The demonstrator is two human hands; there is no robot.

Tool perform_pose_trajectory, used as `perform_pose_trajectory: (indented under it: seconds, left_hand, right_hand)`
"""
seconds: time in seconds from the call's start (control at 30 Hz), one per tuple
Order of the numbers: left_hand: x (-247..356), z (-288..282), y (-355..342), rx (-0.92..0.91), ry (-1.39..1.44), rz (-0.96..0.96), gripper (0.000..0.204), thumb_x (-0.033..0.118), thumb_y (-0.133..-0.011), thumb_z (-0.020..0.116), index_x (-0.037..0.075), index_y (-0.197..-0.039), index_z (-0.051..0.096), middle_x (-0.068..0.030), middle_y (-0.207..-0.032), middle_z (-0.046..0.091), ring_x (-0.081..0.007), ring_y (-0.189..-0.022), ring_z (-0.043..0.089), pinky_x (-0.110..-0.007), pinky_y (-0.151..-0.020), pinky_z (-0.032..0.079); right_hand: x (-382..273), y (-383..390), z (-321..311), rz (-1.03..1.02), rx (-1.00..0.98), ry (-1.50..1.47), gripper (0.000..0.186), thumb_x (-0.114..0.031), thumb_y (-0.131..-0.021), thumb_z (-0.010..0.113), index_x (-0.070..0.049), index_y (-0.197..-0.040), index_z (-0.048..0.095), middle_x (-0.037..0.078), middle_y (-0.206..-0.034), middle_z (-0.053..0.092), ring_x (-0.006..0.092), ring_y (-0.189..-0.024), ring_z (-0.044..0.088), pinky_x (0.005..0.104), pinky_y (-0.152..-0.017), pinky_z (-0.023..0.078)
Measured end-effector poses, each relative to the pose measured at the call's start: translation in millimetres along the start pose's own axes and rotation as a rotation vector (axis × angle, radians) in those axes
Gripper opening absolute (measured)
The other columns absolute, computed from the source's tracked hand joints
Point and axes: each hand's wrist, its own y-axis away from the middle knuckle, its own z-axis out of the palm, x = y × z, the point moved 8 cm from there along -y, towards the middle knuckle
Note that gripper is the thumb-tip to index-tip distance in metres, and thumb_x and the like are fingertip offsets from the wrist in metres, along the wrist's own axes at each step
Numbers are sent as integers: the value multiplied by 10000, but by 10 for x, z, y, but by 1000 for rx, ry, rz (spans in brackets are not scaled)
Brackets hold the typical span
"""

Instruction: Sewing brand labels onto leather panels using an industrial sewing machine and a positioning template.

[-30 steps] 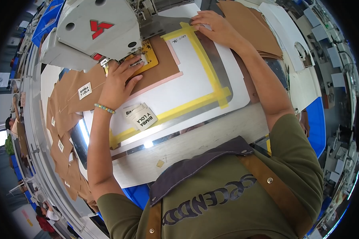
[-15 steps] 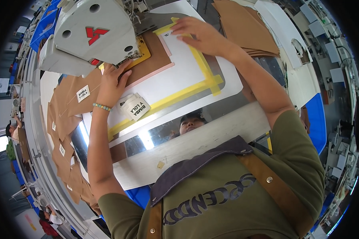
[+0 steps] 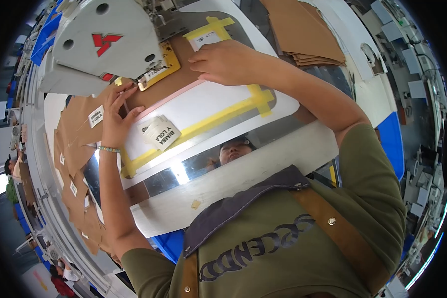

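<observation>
Workshop room: blue bin (image 3: 392, 144) right of pale table (image 3: 283, 144). White template (image 3: 193, 105), edged in yellow tape (image 3: 198, 122), lies beneath the machine (image 3: 104, 44), brown panel (image 3: 176, 81) on it. 1 label (image 3: 153, 72) shows within the yellow frame (image 3: 172, 62) over the panel; stitching can't be made out. Left hand (image 3: 118, 111) open, fingers spread at the panel's left part. Right hand (image 3: 228, 62) curled at its right edge; can't tell if gripping. Judged progress: labelled pieces (image 3: 77, 121) at left seem done; loose labels (image 3: 161, 133) and brown stack (image 3: 303, 30) at right seem remaining.
</observation>
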Motion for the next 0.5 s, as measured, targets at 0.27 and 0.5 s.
perform_pose_trajectory:
  seconds: [0.27, 0.5]
  left_hand:
    - [-18, 162, -100, 164, 67, 32, 243, 52, -926, 797, 28, -1167, 777, -110, -1141, 704, -287, -997, 718, -367, -881, 573]
    - [483, 302, -113, 183, 16, 192, 163, -28, -919, 764, 29, -1071, 769, -109, -1002, 715, -298, -896, 699, -388, -759, 562]
  right_hand:
    - [-51, 141, -29, 8, -38, 34, 302, -314, -1045, 662, -75, -1214, 735, 70, -1210, 718, 266, -1161, 704, 411, -987, 583]
    - [45, 484, -242, 167, -163, 18, 289, -320, -1057, 651, -90, -1198, 756, 50, -1239, 726, 284, -1164, 701, 402, -985, 579]
